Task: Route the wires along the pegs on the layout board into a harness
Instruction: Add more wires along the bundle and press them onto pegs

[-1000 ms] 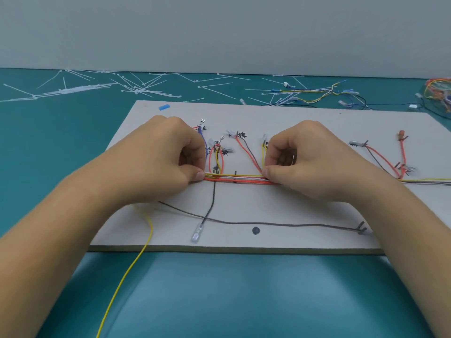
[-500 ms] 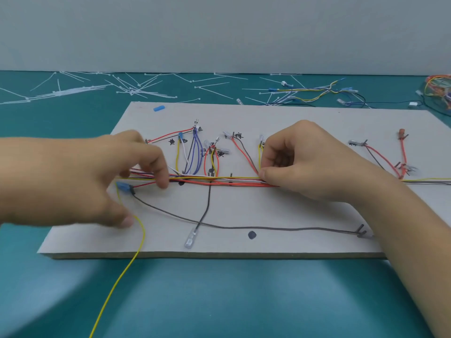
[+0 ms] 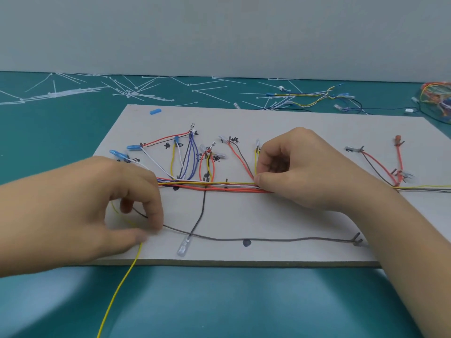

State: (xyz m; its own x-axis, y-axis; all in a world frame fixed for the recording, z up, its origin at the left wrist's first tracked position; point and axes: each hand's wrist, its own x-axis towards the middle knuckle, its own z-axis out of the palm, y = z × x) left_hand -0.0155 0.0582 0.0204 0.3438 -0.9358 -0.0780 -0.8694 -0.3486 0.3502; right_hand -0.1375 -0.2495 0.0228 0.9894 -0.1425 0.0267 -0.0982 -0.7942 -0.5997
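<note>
A grey layout board (image 3: 292,123) lies on the teal table with short dark pegs and handwritten labels. A bundle of red, yellow and white wires (image 3: 219,187) runs horizontally across its middle, and branches fan up to blue and clear terminals. My right hand (image 3: 305,172) pinches this bundle at its right part, thumb against curled fingers. My left hand (image 3: 105,211) sits at the board's front left with thumb and forefinger closed on a loose yellow wire (image 3: 117,293) that trails off the front edge. A grey wire (image 3: 280,239) passes under those fingers and runs right to a peg (image 3: 357,237).
White cable ties (image 3: 73,91) lie scattered at the back left. Loose wires with connectors (image 3: 305,98) lie behind the board, and a tangle of coloured wires (image 3: 436,93) at the far right. A blue sleeve (image 3: 155,111) rests on the board's back left corner.
My left hand let go of the bundle, swung left, then came down to the front left onto the yellow and grey wires. My right hand kept its pinch.
</note>
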